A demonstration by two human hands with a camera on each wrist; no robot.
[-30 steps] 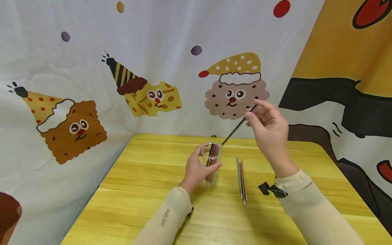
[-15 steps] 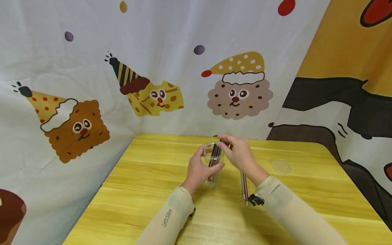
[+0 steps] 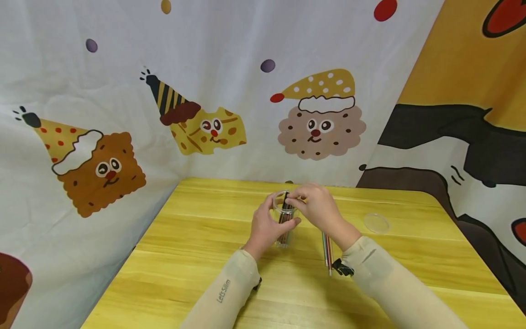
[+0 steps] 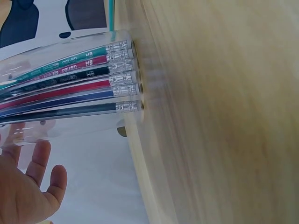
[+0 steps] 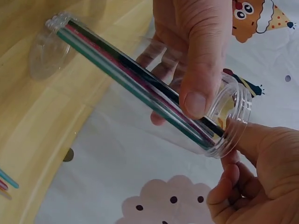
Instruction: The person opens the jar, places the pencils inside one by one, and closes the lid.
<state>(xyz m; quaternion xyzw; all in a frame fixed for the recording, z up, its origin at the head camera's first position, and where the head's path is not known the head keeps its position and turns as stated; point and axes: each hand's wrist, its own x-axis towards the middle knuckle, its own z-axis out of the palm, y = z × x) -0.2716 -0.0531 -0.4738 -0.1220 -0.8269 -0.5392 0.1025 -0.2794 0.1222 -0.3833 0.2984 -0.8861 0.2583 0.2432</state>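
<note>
My left hand (image 3: 267, 226) grips a clear plastic jar (image 5: 240, 112), thumb across its front and fingers round the far side. Inside lean several pencils (image 4: 93, 84) in green, pink, red, blue and black, their silver-banded ends at the bottom. At the jar's mouth my right hand (image 3: 320, 208) pinches the top of a black pencil (image 5: 215, 126) with thumb and forefinger, the fingertips partly inside the rim. Just right of the jar, a few loose pencils (image 3: 327, 253) lie on the table, their upper ends hidden by my right hand and wrist.
A round clear lid (image 3: 376, 223) lies flat on the yellow wood-grain table (image 3: 185, 256), right of the hands. Behind the table's back edge hangs a white cloth (image 3: 230, 55) printed with cartoon biscuits and cheese.
My right hand has come down and left from above, bringing the black pencil into the jar, and its fingertips are now lower at the mouth. The left hand keeps its grip on the jar.
</note>
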